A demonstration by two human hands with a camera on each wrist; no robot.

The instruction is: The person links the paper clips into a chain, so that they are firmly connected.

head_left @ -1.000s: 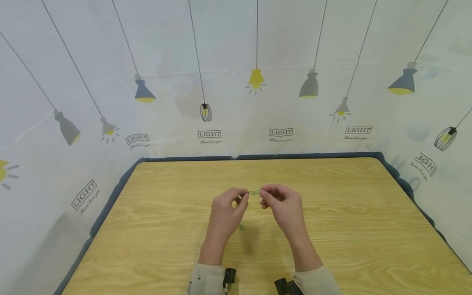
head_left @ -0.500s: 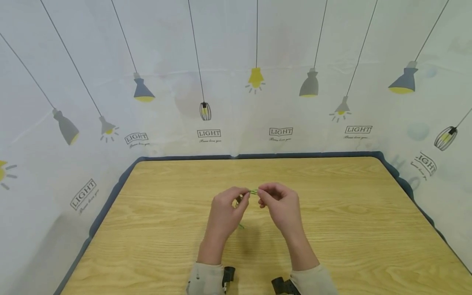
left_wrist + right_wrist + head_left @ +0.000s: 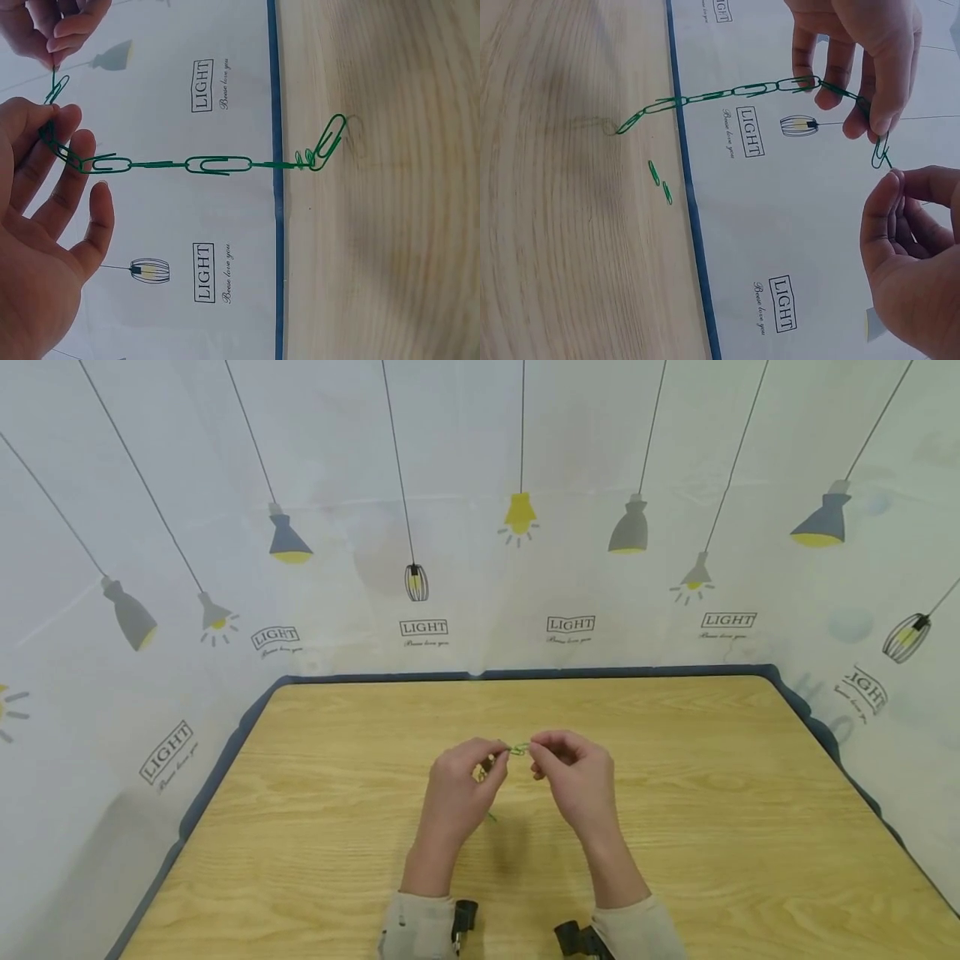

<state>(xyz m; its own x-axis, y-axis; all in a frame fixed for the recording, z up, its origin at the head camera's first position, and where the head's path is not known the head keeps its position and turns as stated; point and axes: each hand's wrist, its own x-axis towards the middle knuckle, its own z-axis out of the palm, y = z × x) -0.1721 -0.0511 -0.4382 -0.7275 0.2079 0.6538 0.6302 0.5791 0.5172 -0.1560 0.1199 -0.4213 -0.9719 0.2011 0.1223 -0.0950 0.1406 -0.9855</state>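
Observation:
Both hands are raised over the table, fingertips facing each other a short gap apart. My left hand [image 3: 459, 793] pinches a green paper clip near the upper end of a chain of several linked paper clips [image 3: 217, 163]. The chain passes along its fingers and hangs toward the table, its lowest clip [image 3: 328, 141] close over the wood. My right hand [image 3: 583, 785] pinches one green paper clip [image 3: 889, 160] between thumb and index finger. That clip overlaps the chain's end clip [image 3: 880, 152] in the gap; whether they are linked I cannot tell.
Two loose green paper clips [image 3: 654, 172] lie on the wooden table [image 3: 315, 827], beyond the hands. A pale curtain [image 3: 480, 568] printed with lamps surrounds the table's back and sides, with a dark blue border [image 3: 600, 675] along the edge.
My right hand moved slightly left toward the left hand, then back right, so the gap between the fingertips narrowed and widened again. Both hands keep their pinch; the left hand stays almost still.

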